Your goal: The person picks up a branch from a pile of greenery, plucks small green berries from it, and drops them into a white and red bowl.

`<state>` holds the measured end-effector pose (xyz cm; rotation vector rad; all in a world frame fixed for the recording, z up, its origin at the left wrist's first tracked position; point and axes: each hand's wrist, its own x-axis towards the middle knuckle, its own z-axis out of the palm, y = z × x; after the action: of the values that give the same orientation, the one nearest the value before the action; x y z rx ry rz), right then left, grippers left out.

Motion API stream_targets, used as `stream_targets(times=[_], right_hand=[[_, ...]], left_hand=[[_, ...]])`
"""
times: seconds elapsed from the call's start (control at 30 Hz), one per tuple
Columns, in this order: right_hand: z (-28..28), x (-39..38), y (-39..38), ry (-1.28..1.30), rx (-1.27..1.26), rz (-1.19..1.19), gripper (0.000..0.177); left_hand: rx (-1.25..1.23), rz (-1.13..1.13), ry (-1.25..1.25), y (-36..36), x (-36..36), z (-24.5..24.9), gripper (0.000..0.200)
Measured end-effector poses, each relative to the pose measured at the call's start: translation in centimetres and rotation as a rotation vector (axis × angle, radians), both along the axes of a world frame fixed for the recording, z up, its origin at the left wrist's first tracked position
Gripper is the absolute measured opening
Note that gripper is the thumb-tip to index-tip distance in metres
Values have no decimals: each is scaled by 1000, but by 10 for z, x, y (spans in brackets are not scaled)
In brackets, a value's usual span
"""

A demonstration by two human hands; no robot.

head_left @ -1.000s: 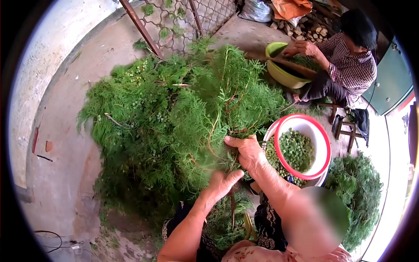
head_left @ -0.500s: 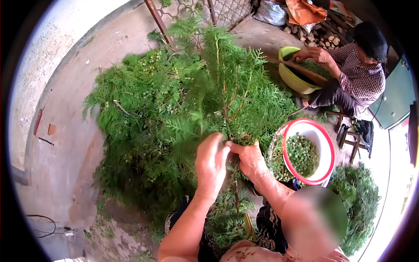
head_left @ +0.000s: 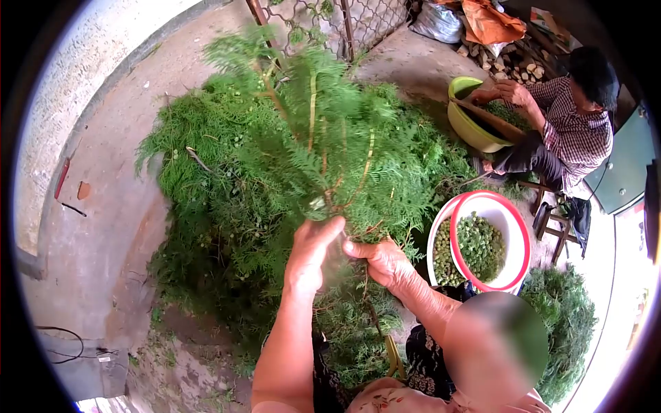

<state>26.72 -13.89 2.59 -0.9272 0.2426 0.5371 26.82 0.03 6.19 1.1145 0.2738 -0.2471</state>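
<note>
A leafy arborvitae branch [head_left: 323, 162] with brown stems rises in front of me, its tips smeared by motion. My right hand [head_left: 384, 261] is closed round its lower stems, thumb pointing left. Just to the left, my left hand [head_left: 310, 249] closes on the branch's base, its thumb close to the right thumb. The fingers of both hands are partly hidden by foliage. Behind the branch lies a large heap of green cuttings [head_left: 220, 199]. Right of my right hand stands a white bucket with a red rim [head_left: 525, 237], holding small green cones [head_left: 480, 248].
A co-worker [head_left: 575, 131] sits at the upper right, hands over a yellow-green basin [head_left: 475, 131] with a board across it. More cuttings [head_left: 561, 320] lie at the lower right. Wooden stools [head_left: 558, 230], firewood [head_left: 506, 65] and a metal lattice [head_left: 379, 27] are farther off.
Both hands have shifted slightly left and down with the branch. Its top has swung left and spread. My left hand, earlier raised with blurred fingers, now sits closer round the stems.
</note>
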Motion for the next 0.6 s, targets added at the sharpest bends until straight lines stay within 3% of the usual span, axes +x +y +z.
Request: stream_targets(times=[0.07, 0.23, 0.33, 0.53, 0.6], right_hand=[[3, 0, 2, -4, 43, 44, 58], [-4, -4, 12, 69, 8, 72, 55], [-4, -7, 17, 17, 38, 63, 68], [36, -7, 12, -52, -475, 132, 96], [6, 3, 8, -116, -836, 59, 59]], left_hand=[[-9, 3, 79, 7, -1, 3, 24], [-104, 130, -3, 11, 0, -5, 18], [-92, 202, -54, 12, 1, -10, 15], [-92, 376, -152, 1, -1, -2, 15], [-93, 405, -158, 0, -2, -1, 18]])
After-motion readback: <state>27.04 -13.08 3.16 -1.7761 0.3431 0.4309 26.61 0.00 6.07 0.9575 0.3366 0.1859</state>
